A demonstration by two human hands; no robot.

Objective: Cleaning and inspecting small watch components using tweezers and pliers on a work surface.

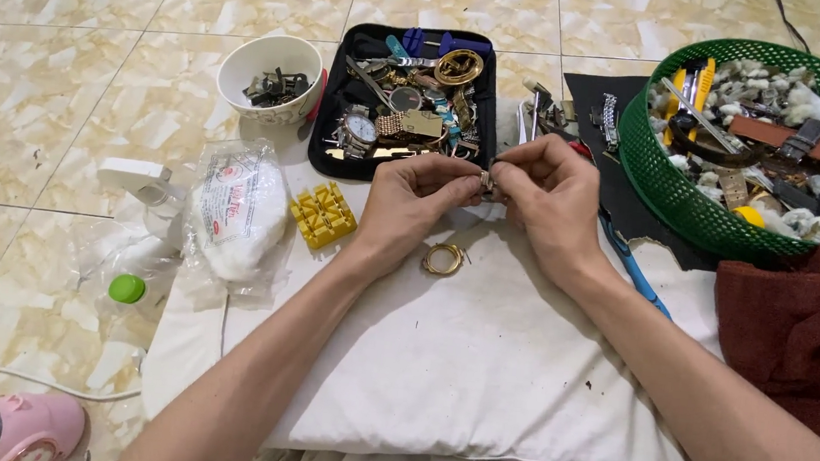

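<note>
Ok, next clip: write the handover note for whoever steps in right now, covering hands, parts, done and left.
Left hand and right hand pinch a small gold metal piece together above the white pillow.
A gold watch ring lies loose on the pillow below the hands.
Black tray of watches and parts sits behind; yellow holder block to the left.
Done: cannot tell. Left: the piece is not yet set down.

One package is showing: a clear plastic bag (237,207) stuffed with white cotton-like filling, lying on the floor well to the left of where the two hands are pinching together, slightly nearer the person. It is bulging, roughly oval, and carrying a round red-printed label (227,197) on its upper face. No signs or screens are showing.
</note>
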